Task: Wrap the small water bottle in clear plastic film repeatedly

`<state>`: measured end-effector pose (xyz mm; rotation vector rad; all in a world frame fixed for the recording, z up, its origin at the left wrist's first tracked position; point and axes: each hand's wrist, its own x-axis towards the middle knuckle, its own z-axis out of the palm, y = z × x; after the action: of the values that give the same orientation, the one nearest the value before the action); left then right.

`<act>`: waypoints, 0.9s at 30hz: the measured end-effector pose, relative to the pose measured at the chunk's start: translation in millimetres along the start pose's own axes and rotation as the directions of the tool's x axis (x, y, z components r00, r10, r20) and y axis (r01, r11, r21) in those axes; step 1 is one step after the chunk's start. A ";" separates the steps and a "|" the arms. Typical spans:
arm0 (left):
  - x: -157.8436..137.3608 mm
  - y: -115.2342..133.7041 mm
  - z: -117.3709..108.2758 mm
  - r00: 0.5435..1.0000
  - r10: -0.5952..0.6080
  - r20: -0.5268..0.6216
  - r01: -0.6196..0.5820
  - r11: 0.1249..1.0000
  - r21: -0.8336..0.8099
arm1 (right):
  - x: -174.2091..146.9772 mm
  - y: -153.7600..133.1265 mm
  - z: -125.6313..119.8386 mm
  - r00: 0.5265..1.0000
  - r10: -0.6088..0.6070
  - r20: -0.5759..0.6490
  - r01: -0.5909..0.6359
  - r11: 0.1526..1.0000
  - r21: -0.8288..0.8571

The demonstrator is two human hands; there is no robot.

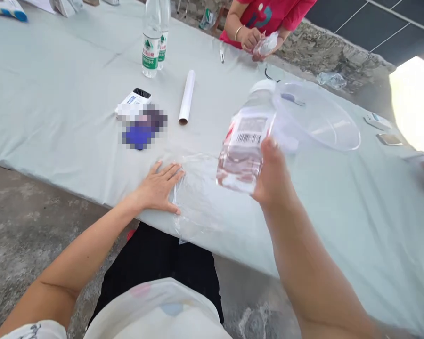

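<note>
My right hand [273, 172] is wrapped round a clear bottle [245, 157] with a white cap and a barcode label. It is raised and tilted above the table, with clear liquid inside. Flat on the table, my left hand [159, 188] has its fingers spread, the tips touching the edge of a sheet of clear plastic film [201, 197]. The film is wrinkled and reaches to the table's front edge. A white roll [187, 99] with a cardboard core lies beyond my left hand.
Two water bottles [151, 56] stand at the back. A white box [134, 101] and a blurred blue item [139, 136] lie left of the roll. Behind the raised bottle is a clear plastic basin [325, 117]. Across the table, a person in red [268, 19] handles a plastic-wrapped item [266, 44].
</note>
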<state>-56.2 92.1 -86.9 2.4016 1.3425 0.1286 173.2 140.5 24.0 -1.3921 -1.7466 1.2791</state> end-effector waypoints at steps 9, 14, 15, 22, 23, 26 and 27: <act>0.8 0.5 -7.3 0.999 -0.012 0.046 0.013 1.000 -0.018 | -50.1 48.8 53.5 0.925 0.318 0.208 -0.319 0.947 -0.031; 6.1 -0.3 -18.2 0.991 -0.042 0.126 0.040 0.999 0.017 | -47.4 52.1 60.5 0.953 0.276 0.125 -0.247 0.947 -0.206; 7.5 -1.9 -20.6 0.989 -0.052 0.141 0.047 0.998 0.037 | -47.6 52.4 62.3 0.959 0.263 0.107 -0.232 0.942 -0.242; -1.7 -25.7 -43.1 0.975 -0.207 0.082 0.193 0.969 0.153 | -47.0 54.2 68.9 0.969 0.247 0.012 -0.235 0.936 -0.260; -5.9 -26.8 -46.2 0.966 -0.257 0.020 0.251 0.954 0.164 | -47.0 54.3 68.0 0.967 0.253 0.010 -0.243 0.940 -0.238; -17.2 -16.8 -49.3 0.865 -0.428 -0.262 0.471 0.873 0.129 | -46.8 54.6 65.4 0.967 0.255 0.001 -0.248 0.940 -0.233; -19.4 -8.8 -47.7 0.822 -0.466 -0.327 0.519 0.850 0.093 | -46.2 54.3 64.9 0.969 0.245 -0.009 -0.239 0.935 -0.262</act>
<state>-86.3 93.6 -44.2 2.1339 2.1614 0.2362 153.6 75.7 -44.7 -1.7965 -1.8568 1.2244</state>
